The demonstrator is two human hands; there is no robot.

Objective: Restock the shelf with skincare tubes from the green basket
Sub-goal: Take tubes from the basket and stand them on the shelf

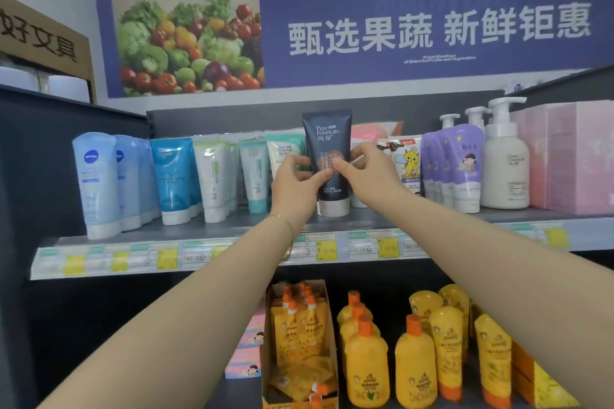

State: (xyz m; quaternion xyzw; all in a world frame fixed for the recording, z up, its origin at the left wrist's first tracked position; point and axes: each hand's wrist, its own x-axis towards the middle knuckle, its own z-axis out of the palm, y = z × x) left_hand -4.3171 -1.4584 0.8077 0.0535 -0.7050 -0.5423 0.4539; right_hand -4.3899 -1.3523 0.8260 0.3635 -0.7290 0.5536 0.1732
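Note:
A dark navy skincare tube (329,139) with a silver cap stands cap-down on the upper shelf (212,232), in the middle of the row. My left hand (295,183) pinches its left side and my right hand (368,173) pinches its right side at mid height. Behind it stand teal and pink tubes, partly hidden. The green basket is out of view.
Left of the navy tube stand light blue tubes (96,183), a blue tube (174,176) and white-green tubes (212,179). To the right are purple pouches (461,166), a white pump bottle (505,163) and pink boxes (574,156). Yellow bottles (415,365) fill the lower shelf.

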